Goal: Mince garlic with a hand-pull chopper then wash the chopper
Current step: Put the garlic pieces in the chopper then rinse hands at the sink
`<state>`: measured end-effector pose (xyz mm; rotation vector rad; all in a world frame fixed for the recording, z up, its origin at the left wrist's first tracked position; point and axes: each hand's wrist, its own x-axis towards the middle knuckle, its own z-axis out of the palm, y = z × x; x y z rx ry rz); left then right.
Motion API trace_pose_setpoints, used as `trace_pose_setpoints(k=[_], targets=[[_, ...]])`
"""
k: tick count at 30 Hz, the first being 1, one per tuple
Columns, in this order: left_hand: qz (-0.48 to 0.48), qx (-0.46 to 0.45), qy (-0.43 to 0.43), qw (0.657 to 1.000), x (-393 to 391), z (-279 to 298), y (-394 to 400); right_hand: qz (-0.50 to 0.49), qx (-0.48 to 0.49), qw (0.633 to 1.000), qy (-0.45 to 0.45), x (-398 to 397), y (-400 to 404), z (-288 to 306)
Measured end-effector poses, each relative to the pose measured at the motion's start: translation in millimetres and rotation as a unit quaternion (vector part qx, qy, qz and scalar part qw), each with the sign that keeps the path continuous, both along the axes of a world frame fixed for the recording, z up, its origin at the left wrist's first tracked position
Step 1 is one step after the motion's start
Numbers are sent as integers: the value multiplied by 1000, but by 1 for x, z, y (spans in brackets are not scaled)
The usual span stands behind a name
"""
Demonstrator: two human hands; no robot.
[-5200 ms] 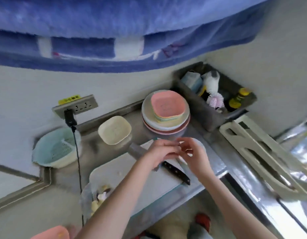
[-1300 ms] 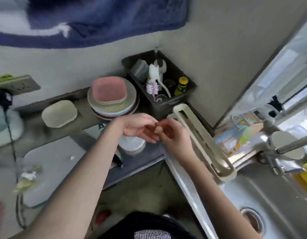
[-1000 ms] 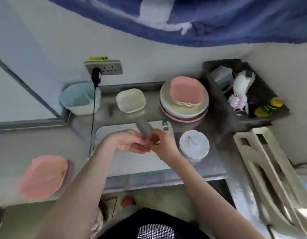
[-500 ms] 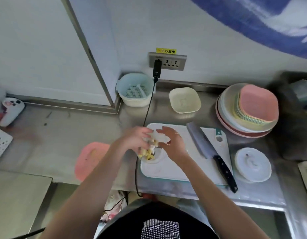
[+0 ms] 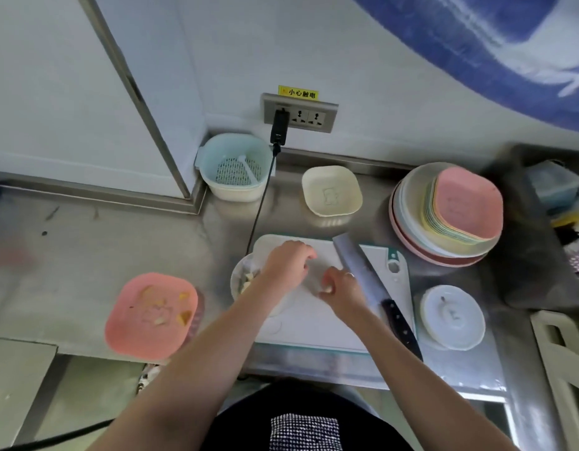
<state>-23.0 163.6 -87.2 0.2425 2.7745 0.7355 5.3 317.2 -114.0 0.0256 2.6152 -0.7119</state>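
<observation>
The clear chopper bowl [image 5: 244, 278] stands at the cutting board's left edge with garlic pieces inside; my left forearm covers part of it. Its white round lid [image 5: 452, 317] lies on the counter to the right of the board. Above the white cutting board [image 5: 314, 323], my left hand [image 5: 289, 262] hovers with loosely curled fingers, and I see nothing in it. My right hand [image 5: 342, 288] is just to its right and pinches a pale garlic clove [image 5: 327, 289] in its fingertips. A cleaver [image 5: 356, 265] lies diagonally on the board beside my right hand.
A pink dish [image 5: 151, 315] with peel scraps sits left of the board. Behind are a cream dish [image 5: 332, 190], a blue-and-white strainer basket [image 5: 236, 167], and stacked plates [image 5: 450, 213] at the right. A black cable [image 5: 259, 209] runs from the wall socket [image 5: 299, 113] past the board.
The view swung from the sink side back to the board. My hands, together over the chopper bowl half a second ago, have parted; the right one moved right with a clove.
</observation>
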Motion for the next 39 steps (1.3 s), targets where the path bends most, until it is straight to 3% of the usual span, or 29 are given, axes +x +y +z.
trace_pose_setpoints(k=[3,8,10,13,20,23,26,30,34,36,39], targets=[[-74,-162,-17,984,-10,-3,10,76,37,996,1,-6,0,1],[-67,-197,-68,976,-26,-14,20,-46,-12,998,37,-16,11,11],[-74,-203,-83,973,-30,-18,24,-37,-21,999,22,-16,15,7],[-75,-189,-95,974,-32,-22,27,-35,-68,997,-23,-14,14,4],[-78,-157,-51,983,-21,-16,25,79,13,997,18,-6,0,-7],[-3,-35,-50,998,-18,-12,21,96,5,995,28,-4,-2,-6],[115,94,-18,989,-15,3,8,106,-36,994,19,-5,-4,-3],[139,93,53,984,-1,18,-30,126,-59,990,27,-3,-15,-4],[98,42,-10,994,25,17,-54,109,-38,993,32,-2,-21,-3],[88,18,-40,995,33,12,-59,56,-56,995,59,-2,-20,3],[124,66,-39,989,40,8,-65,-18,-139,979,146,1,-29,22]])
